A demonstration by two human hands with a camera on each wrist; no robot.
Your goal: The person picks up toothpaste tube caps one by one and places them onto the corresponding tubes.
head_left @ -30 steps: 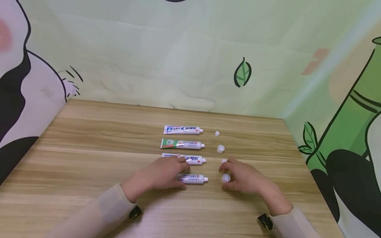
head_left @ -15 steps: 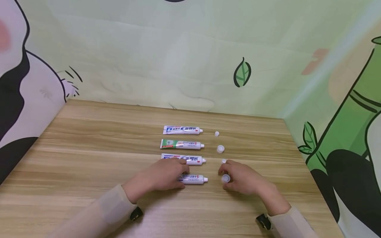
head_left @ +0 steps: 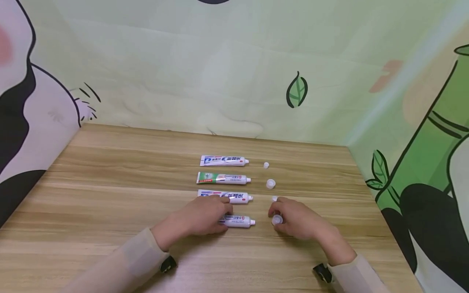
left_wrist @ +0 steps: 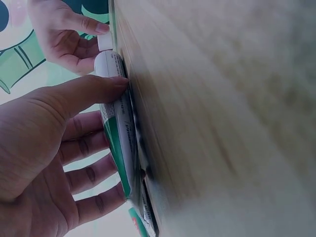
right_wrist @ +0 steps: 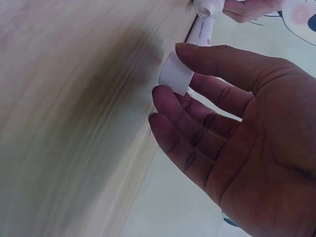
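Observation:
Nearest to me lies a white and green toothpaste tube point(head_left: 238, 221), its nozzle bare and facing right. My left hand point(head_left: 199, 215) grips it from above, thumb point(left_wrist: 111, 89) on the near side and fingers on the far side, covering its tail in the head view. To its right is a white screw cap point(head_left: 277, 219), held by my right hand point(head_left: 300, 219) between thumb and fingers. The right wrist view shows the cap point(right_wrist: 175, 74) against the thumb tip. A smaller cap point(head_left: 275, 198) just beyond is partly hidden by the right fingers. The left hand overlaps a blue-and-white toothpaste tube point(head_left: 239, 198).
Farther back lie another green-and-white tube point(head_left: 231, 179) and a blue-and-white tube point(head_left: 223, 160), both uncapped. A large cap point(head_left: 270, 184) and a small cap point(head_left: 266, 165) sit upright to their right. The wooden table point(head_left: 128, 162) meets a printed backdrop point(head_left: 165, 81) behind.
My right fingers have drawn in slightly around the near cap, and the left fingers have settled a little on the tube. Tubes and caps have not visibly moved.

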